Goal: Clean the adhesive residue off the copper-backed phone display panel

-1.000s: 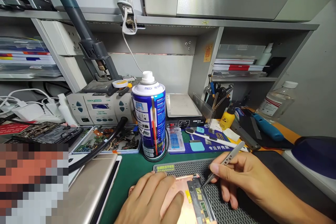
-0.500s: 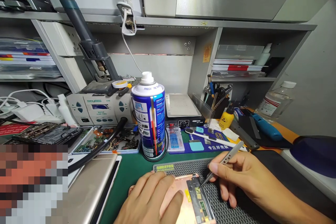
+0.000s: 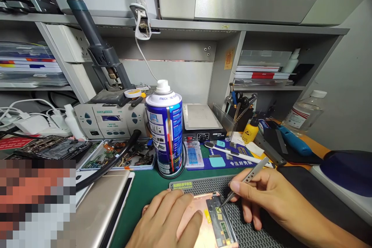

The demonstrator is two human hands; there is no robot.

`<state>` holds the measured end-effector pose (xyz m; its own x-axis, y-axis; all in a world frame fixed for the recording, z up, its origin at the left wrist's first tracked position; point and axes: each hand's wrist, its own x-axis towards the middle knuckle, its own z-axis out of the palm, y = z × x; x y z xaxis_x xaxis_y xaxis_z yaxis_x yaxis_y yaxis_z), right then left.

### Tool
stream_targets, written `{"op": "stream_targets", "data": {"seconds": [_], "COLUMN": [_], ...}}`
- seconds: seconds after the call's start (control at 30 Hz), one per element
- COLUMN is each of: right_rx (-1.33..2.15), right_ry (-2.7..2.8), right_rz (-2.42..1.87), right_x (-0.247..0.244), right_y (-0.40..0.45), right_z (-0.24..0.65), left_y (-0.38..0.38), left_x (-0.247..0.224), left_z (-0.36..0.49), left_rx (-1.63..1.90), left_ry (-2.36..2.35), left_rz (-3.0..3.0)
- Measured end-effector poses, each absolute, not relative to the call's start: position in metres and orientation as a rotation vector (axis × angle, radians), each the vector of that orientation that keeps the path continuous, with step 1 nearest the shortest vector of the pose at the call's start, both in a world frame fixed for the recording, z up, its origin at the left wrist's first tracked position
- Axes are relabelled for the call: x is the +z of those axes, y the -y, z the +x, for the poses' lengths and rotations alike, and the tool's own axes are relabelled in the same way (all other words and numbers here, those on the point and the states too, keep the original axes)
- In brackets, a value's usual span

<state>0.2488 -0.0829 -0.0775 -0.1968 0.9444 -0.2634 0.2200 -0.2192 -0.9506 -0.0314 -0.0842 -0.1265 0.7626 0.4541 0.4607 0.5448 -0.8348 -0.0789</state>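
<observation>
My left hand (image 3: 167, 221) rests over the left part of a phone frame (image 3: 200, 221) with a copper-coloured back, its curved fingers and thumb holding it against a grey honeycomb-textured mat (image 3: 200, 184). A dark strip with small green boards and yellow pieces runs down the frame's right side. My right hand (image 3: 261, 190) pinches metal tweezers (image 3: 251, 172) between thumb and fingers. Their slanted tips reach the upper part of that dark strip; whether they grip anything there is too small to tell.
A blue spray can (image 3: 164, 131) stands just beyond the mat. Behind it are a soldering station (image 3: 112, 120) and a small heating plate (image 3: 202, 118). A tray of circuit boards (image 3: 116, 155) and a tablet (image 3: 99, 209) lie left. A white toothbrush (image 3: 232, 153) lies beyond my right hand.
The tweezer tips and my right fingers have shifted slightly left over the dark strip. My left hand and the phone frame stay practically in place.
</observation>
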Motion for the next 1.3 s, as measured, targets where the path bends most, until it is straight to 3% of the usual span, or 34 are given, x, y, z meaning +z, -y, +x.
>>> {"op": "stream_targets", "data": {"seconds": [0.6,1.3], "right_rx": [1.456,1.455], "right_ry": [1.413,1.421], "right_rz": [-1.413,-1.439], "right_x": [-0.075,-0.076], "right_y": [0.084,0.083], "right_z": [0.248,0.247], "left_y": [0.082,0.082], "left_x": [-0.091,-0.094], "left_z": [-0.032,-0.031], "left_rx": [-0.8,-0.777], "left_ry": [0.78,0.785], "left_rz": [-2.825,-2.812]}}
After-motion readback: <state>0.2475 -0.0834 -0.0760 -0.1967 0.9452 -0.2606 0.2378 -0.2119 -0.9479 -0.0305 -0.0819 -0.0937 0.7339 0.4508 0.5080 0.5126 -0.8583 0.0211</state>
